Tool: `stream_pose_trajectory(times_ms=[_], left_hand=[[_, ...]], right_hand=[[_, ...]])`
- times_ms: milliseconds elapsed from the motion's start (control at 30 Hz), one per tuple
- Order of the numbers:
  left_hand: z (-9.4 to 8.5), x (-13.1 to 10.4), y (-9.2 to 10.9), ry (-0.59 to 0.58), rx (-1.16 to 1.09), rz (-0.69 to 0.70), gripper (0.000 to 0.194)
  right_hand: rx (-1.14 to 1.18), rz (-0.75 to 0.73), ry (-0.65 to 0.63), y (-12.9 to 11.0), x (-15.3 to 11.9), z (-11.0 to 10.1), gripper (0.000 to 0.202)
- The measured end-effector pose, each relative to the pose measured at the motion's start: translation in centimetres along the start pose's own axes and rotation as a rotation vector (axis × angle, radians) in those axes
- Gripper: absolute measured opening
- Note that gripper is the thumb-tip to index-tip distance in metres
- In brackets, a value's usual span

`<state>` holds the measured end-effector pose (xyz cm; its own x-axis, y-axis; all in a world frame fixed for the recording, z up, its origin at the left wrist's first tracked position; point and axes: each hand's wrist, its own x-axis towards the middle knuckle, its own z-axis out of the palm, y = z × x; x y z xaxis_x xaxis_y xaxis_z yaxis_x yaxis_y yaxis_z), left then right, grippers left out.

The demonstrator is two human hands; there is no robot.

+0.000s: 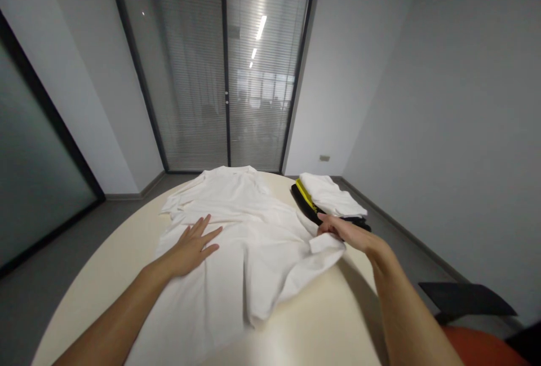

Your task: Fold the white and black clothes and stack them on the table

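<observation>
White T-shirt [220, 236] lies spread on the round table [114, 253] directly in front of you, beneath your left hand and reaching across to your right. Its long axis runs away from you, from the broad near part of the body to the neckline at the far end, with the near end slanting somewhat to your left. Your left hand [192, 248] rests flat on the left part of the body, fingers spread and gripping nothing. Your right hand [338, 231] is at the shirt's right side, its fingers curled in and grasping the edge of the cloth, though the fingertips are partly hidden. Of the two, your right is nearer that loose edge, while your left is nearer the short sleeve on the left. The fabric looks thin, soft and matt, gently rippled across the chest, with a deep upright crease near the middle and a raised, drooping flap towards your right. Just beyond your right hand sits a folded stack [332, 194], white over yellow and black cloth. The tabletop is pale cream, smooth and faintly glossy.
</observation>
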<state>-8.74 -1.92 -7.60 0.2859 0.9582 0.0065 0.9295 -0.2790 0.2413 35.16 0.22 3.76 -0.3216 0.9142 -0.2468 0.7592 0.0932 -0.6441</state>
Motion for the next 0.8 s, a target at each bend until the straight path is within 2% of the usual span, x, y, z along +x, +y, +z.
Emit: stream_pose_trajectory(times_ms=[100, 267, 333, 433, 500, 633, 700, 800], left_hand=[[-0.4, -0.2, -0.1, 0.012, -0.005, 0.004, 0.05], [-0.3, -0.4, -0.3, 0.073, 0.02, 0.03, 0.049], [-0.6, -0.4, 0.0, 0.131, 0.017, 0.092, 0.048], [-1.2, -0.7, 0.8, 0.185, -0.031, 0.175, 0.047], [-1.5, -0.8, 1.4, 0.154, -0.075, 0.191, 0.048], [-1.3, -1.0, 1.8, 0.05, -0.078, 0.177, 0.069], [-1.0, -1.1, 1.7, 0.01, -0.052, 0.158, 0.079], [-0.9, -1.1, 1.3, -0.058, -0.033, 0.118, 0.092]], right_hand=[[-0.129, 0.107, -0.055, -0.6, -0.5, 0.4, 0.071], [-0.38, 0.124, -0.085, -1.2, 0.2, 2.0, 0.071], [-0.375, 0.074, -0.119, -0.9, 0.7, 2.6, 0.065], [-0.244, -0.08, -0.214, -0.3, 1.3, 3.0, 0.044], [-0.144, -0.139, -0.275, -0.2, 1.4, 3.0, 0.039], [0.011, -0.106, -0.348, -0.8, 0.8, 2.7, 0.055], [-0.039, -0.04, -0.364, -1.2, 0.3, 2.3, 0.054], [-0.251, 0.084, -0.272, -1.0, -0.7, 1.1, 0.053]])
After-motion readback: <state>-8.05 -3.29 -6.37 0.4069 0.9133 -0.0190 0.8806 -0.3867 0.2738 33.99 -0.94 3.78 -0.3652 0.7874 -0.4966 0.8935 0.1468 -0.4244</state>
